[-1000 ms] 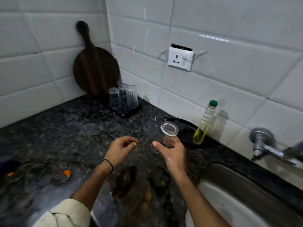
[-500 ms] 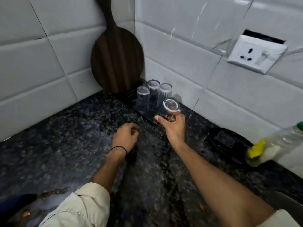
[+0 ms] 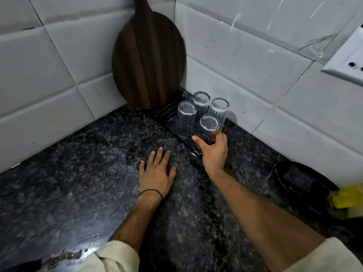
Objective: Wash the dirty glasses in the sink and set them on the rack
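At the back corner of the dark speckled counter (image 3: 78, 173), a black rack (image 3: 171, 114) sits against the white tiled wall, and three clear glasses stand on it upside down: one at the left (image 3: 186, 114), one at the rear (image 3: 200, 101) and one at the right (image 3: 219, 108). A fourth glass (image 3: 209, 126), also base up, is at the rack's near right corner, just in front of those three and close beside them. The right hand (image 3: 214, 152) grips this glass low on its body, the thumb curled round its left side and the other fingers wrapped round its right side, with the palm below and in front of it. Whether the glass's rim already rests on the rack cannot be told, since the hand covers its lower part.

To the left of the right hand, and apart from the rack, the left hand (image 3: 157, 173) lies flat on the counter with its fingers straight and spread, palm down. A thin black band (image 3: 151, 192) circles its wrist.

A dark wooden board (image 3: 149, 61) leans upright in the corner behind the rack. Farther right are a wall socket (image 3: 347, 63), a black dish (image 3: 294, 179) and a blurred yellow bottle (image 3: 343, 201).
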`<action>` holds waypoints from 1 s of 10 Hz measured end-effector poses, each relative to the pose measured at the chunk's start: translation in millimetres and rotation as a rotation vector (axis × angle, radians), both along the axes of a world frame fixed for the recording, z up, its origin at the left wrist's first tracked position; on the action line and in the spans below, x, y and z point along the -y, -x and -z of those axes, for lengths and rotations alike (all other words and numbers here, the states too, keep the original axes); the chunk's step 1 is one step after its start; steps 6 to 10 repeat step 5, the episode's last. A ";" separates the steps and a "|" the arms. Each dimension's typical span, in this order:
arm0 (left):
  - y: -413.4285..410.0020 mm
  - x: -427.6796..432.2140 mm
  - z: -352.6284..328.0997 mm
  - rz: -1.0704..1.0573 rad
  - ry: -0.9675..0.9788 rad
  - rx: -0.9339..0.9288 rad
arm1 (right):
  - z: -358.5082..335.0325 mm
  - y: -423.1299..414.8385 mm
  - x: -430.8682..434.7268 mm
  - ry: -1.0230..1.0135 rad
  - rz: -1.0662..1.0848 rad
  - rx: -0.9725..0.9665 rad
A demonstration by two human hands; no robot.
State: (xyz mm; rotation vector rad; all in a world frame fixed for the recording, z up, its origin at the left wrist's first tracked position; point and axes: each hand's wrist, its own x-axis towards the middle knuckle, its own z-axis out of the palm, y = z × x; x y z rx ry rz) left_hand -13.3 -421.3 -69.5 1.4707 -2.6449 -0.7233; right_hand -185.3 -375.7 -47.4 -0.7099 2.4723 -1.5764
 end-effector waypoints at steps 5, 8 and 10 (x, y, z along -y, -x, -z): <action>0.3 -4.3 -9.7 -0.011 0.006 -0.008 | -8.4 -2.2 -10.5 -0.071 -0.041 0.042; 0.3 -4.3 -9.7 -0.011 0.006 -0.008 | -8.4 -2.2 -10.5 -0.071 -0.041 0.042; 0.3 -4.3 -9.7 -0.011 0.006 -0.008 | -8.4 -2.2 -10.5 -0.071 -0.041 0.042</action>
